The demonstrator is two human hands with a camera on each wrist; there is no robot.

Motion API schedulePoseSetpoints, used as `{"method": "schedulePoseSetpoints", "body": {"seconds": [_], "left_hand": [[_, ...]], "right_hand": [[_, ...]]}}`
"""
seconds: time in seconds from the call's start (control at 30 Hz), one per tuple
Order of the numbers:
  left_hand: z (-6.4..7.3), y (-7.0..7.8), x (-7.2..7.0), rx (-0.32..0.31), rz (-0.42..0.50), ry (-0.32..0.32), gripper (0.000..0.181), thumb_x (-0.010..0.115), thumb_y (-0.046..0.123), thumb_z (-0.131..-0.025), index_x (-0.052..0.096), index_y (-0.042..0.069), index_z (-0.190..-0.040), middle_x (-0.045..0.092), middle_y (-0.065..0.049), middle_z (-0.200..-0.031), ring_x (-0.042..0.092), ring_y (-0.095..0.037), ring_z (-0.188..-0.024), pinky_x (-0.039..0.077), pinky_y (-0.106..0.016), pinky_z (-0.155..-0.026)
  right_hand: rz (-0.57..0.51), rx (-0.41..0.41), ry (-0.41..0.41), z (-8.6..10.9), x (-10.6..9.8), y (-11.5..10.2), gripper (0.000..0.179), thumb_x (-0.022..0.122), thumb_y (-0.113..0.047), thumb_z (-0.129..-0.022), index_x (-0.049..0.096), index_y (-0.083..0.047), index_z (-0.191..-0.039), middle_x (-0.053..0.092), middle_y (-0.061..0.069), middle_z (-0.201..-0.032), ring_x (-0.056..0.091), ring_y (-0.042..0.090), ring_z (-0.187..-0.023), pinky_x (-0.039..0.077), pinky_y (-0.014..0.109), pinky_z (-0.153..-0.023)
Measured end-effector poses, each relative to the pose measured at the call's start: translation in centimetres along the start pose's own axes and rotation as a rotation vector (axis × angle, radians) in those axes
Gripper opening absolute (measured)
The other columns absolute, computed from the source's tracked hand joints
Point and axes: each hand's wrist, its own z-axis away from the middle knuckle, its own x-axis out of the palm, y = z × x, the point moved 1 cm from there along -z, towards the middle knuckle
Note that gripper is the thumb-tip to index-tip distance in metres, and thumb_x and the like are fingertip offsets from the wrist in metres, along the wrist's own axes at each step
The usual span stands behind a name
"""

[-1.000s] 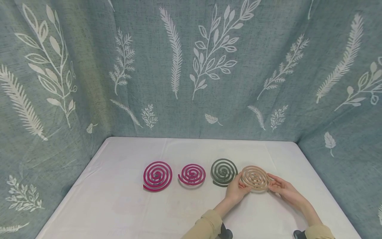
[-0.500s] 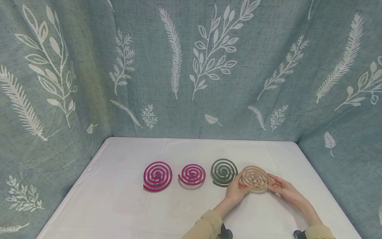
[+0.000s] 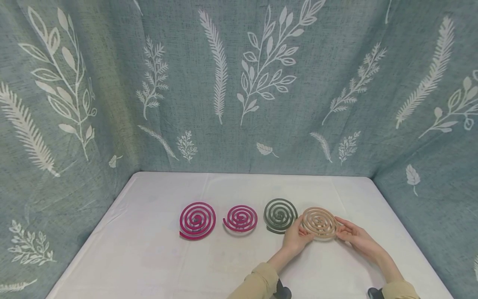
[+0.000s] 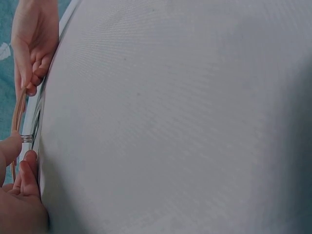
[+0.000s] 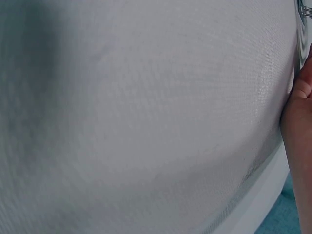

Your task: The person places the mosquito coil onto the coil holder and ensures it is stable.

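A beige spiral mosquito coil (image 3: 319, 221) lies between my two hands at the right of the row. My left hand (image 3: 295, 241) pinches its left edge with thumb and fingers. From the other side, my right hand (image 3: 356, 238) pinches the right edge. Edge-on in the left wrist view, the coil (image 4: 19, 109) sits above a small ridged metallic or clear stand (image 4: 28, 139) with a shiny rim below it. Just left of my left hand is a dark green coil (image 3: 280, 216). In the right wrist view my right hand (image 5: 298, 114) shows only partly.
Two magenta coils, one larger (image 3: 197, 220) and one smaller (image 3: 240, 218), continue the row to the left. A white cloth covers the table (image 3: 149, 257). Blue-green curtains (image 3: 239, 145) with white leaf patterns stand behind and at both sides.
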Motion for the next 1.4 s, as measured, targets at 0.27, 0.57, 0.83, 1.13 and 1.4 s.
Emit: {"method": "schedulePoseSetpoints", "body": {"seconds": [0.27, 0.57, 0.83, 1.13, 1.4], "left_hand": [[-0.05, -0.14, 0.07, 0.000, -0.007, 0.003, 0.069, 0.071, 0.012, -0.082, 0.038, -0.001, -0.141, 0.052, 0.001, -0.077, 0.044, 0.002, -0.063, 0.040, -0.013, -0.057], [-0.06, -0.12, 0.07, 0.001, -0.009, 0.006, 0.069, 0.071, 0.012, -0.082, 0.038, -0.001, -0.141, 0.052, 0.002, -0.076, 0.044, 0.001, -0.063, 0.040, -0.013, -0.056], [-0.07, -0.14, 0.08, -0.001, -0.007, 0.006, 0.069, 0.072, 0.012, -0.082, 0.038, 0.000, -0.141, 0.052, 0.002, -0.076, 0.044, 0.001, -0.063, 0.040, -0.013, -0.056], [0.02, 0.09, 0.01, -0.003, -0.003, 0.004, 0.069, 0.072, 0.012, -0.082, 0.038, 0.000, -0.142, 0.051, 0.003, -0.075, 0.044, 0.001, -0.063, 0.040, -0.013, -0.056], [0.09, 0.23, -0.07, -0.010, -0.004, 0.004, 0.069, 0.071, 0.011, -0.082, 0.038, 0.000, -0.141, 0.051, 0.004, -0.075, 0.044, 0.001, -0.063, 0.039, -0.013, -0.056]], "right_hand": [[-0.006, -0.009, -0.011, -0.02, -0.05, 0.09, 0.075, 0.057, -0.020, -0.094, 0.012, 0.005, -0.149, 0.049, -0.002, -0.102, 0.050, -0.001, -0.088, 0.044, 0.013, -0.083], [-0.014, -0.006, -0.010, -0.03, -0.03, 0.10, 0.075, 0.057, -0.020, -0.094, 0.012, 0.005, -0.149, 0.050, -0.003, -0.102, 0.050, -0.001, -0.088, 0.045, 0.012, -0.084], [-0.008, 0.003, -0.004, -0.02, 0.02, 0.04, 0.076, 0.058, -0.021, -0.094, 0.012, 0.005, -0.149, 0.049, -0.003, -0.101, 0.050, -0.001, -0.088, 0.044, 0.013, -0.083], [-0.006, 0.013, 0.004, -0.02, 0.04, 0.02, 0.076, 0.058, -0.022, -0.094, 0.013, 0.004, -0.149, 0.050, -0.003, -0.101, 0.050, 0.000, -0.086, 0.045, 0.013, -0.082], [0.008, 0.025, 0.009, -0.01, 0.10, -0.11, 0.075, 0.058, -0.022, -0.094, 0.014, 0.004, -0.149, 0.050, -0.003, -0.101, 0.050, -0.001, -0.087, 0.045, 0.013, -0.083]]}}
